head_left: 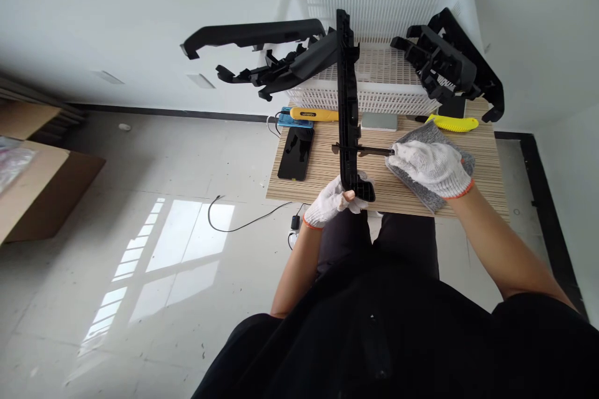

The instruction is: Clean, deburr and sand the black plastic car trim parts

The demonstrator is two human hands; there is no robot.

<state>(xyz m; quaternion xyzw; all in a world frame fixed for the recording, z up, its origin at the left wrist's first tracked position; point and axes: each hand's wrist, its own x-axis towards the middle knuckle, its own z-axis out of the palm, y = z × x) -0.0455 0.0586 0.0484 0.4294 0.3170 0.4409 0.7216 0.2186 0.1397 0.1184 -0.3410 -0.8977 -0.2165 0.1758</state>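
Note:
My left hand (333, 201), in a white knit glove, is closed around the near end of a long black plastic part (347, 100) that stands on edge over the small wooden table (322, 168). My right hand (430, 165), also gloved, is closed on a thin dark tool (369, 151) whose tip touches the side of the black part. This hand rests on a grey cloth (428, 132) lying on the table.
A white plastic basket (379, 12) stands at the table's far side with several black plastic parts (449, 62) hung over its rim. A black phone (296, 153), a yellow utility knife (311, 114), a second yellow knife (453, 123) and a grey block (379, 121) lie on the table. Cardboard boxes (37, 181) sit at left; a cable (243, 221) runs across the floor.

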